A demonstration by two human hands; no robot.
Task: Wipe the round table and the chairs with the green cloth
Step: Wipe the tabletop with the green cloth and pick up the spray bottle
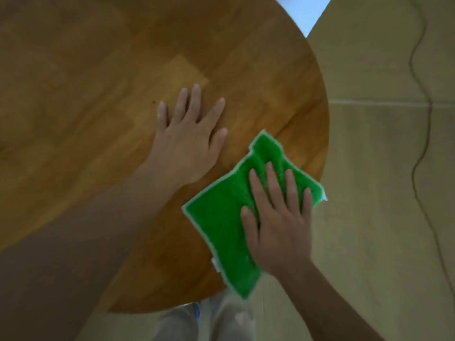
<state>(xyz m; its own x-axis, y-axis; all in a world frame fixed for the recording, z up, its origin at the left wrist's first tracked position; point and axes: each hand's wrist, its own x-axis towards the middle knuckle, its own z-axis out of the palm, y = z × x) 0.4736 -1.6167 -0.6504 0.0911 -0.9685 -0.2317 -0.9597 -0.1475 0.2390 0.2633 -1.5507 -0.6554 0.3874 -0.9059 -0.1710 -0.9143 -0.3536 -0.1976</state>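
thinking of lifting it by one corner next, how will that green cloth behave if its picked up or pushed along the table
The green cloth is probably floppy: it wrinkles ahead of the right hand pressing it flat, so lifted by a corner it would likely hang limp. It looks thin, so likely light. Its nubbly texture may grip the round table a little, bunching rather than gliding if pushed from one edge.

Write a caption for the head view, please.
Right hand presses green cloth on round table; left hand rests flat.

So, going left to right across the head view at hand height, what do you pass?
Bare wood of the round table → left hand flat on the wood → green cloth → right hand pressing it → tiled floor with a dark cable.
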